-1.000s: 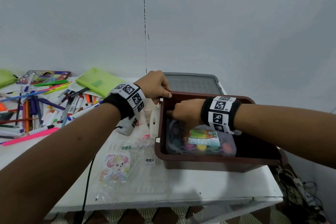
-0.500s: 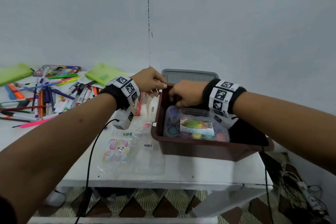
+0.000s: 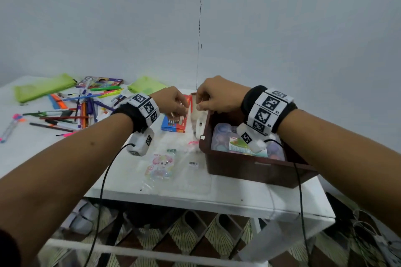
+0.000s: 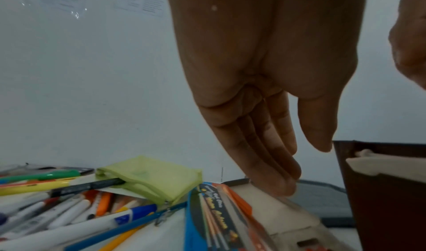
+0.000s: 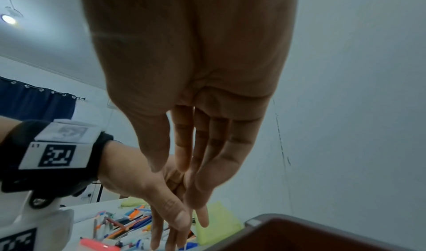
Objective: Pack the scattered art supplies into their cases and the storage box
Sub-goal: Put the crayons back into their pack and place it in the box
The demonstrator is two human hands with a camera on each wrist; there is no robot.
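Even, cool, rather dim indoor light. A ceiling lamp [image 5: 8, 19] glows at upper left in the right wrist view. Wide-angle bending at edges; close palms look soft and blurred.

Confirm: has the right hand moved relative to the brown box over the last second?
Yes. The right hand rose out of the brown box, off the paint set, to its far-left corner.

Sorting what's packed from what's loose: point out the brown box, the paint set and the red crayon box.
brown box [image 3: 249, 168], head view, front wall.
paint set [image 3: 223, 136], head view, clear lid.
red crayon box [image 3: 173, 124], head view, top face.
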